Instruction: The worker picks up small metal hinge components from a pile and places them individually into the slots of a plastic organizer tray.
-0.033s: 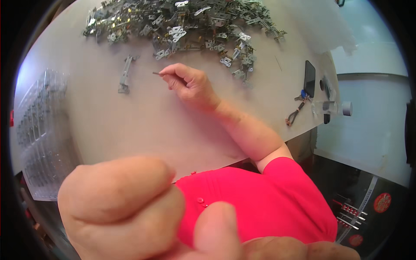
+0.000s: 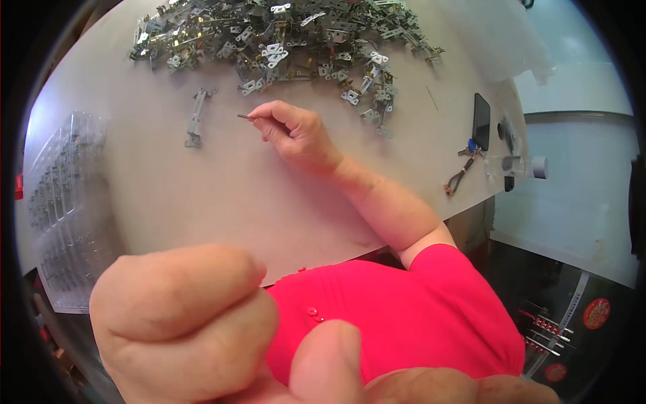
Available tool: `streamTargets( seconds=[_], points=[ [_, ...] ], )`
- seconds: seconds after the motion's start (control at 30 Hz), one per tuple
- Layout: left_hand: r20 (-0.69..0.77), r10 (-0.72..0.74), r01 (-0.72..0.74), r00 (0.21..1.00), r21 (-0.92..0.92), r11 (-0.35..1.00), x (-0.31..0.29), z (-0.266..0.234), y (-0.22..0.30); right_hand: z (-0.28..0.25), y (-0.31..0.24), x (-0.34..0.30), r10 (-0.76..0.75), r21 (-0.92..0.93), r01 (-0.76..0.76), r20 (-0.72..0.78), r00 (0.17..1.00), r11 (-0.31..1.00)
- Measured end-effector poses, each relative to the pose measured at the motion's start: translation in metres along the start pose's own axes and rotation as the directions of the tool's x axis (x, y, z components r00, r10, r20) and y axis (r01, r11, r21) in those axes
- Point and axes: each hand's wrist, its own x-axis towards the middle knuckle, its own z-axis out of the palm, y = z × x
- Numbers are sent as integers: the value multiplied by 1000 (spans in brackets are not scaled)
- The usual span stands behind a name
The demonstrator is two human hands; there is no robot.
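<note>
My right hand (image 2: 293, 138) is over the middle of the table, thumb and forefinger pinched on a short, thin dark metal pin (image 2: 243, 117) that points left. Just left of it lies a single long metal bracket (image 2: 195, 118) with small plates at its ends. A large heap of similar metal brackets (image 2: 289, 47) spreads beyond the hand. Very close to the camera, my left hand (image 2: 195, 330) fills the lower left, its fingers curled in and the thumb apart. Whatever it may grip is hidden.
Clear plastic trays (image 2: 64, 202) with rows of small parts stand at the left edge. To the right lie a black phone (image 2: 481, 121), keys on a dark cord (image 2: 459, 176), a clear bottle (image 2: 505, 165) and a thin needle-like wire (image 2: 432, 98).
My left hand's thumb and fingertips have shifted slightly left. The right hand keeps its pinch on the pin and has hardly moved.
</note>
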Motion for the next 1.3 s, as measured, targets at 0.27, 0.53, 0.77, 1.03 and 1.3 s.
streamTargets(
  seconds=[0.27, 0.53, 0.77, 1.03, 1.3],
  points=[
    [42, -139, 137, 989, 51, 989, -17, -12, 15, 9, -14, 2, 18, 4, -19, 39, 999, 1000],
    [65, -187, 183, 980, 64, 981, -21, -15, 13, 7, -13, 5, -19, 29, 18, 23, 1000, 999],
    [-317, -79, 72, 945, -35, 997, -36, 10, 1, 7, -10, -1, -37, 6, 37, 25, 999, 999],
    [-114, 155, -164, 981, -69, 984, -14, 31, -31, 10, -10, 6, -6, -13, 7, 40, 999, 1000],
    [-105, 420, -420, 901, 29, 907, -4, 57, -35, 15, -10, 4, 2, -27, 0, 60, 998, 1000]
  ],
)
